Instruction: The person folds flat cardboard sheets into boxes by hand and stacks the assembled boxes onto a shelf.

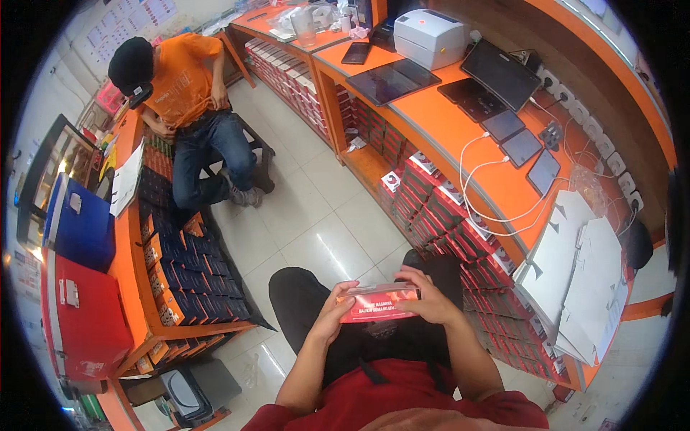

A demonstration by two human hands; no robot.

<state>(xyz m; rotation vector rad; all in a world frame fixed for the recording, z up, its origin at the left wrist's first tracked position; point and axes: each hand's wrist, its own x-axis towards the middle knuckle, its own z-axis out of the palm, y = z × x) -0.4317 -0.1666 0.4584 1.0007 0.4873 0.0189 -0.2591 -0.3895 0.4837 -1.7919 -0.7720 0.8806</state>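
Holds red box (374, 304) over lap (413, 345), long axis left-to-right, pinched at its left end by left hand (330, 314) and at right end by right hand (435, 302), about equally near both.

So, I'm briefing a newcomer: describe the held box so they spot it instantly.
Find the orange counter at right, then the dark trousers at lower centre. Above them, the left hand and right hand hold a red box at its ends. Unlike the red boxes stacked under the counter, it alone is held.
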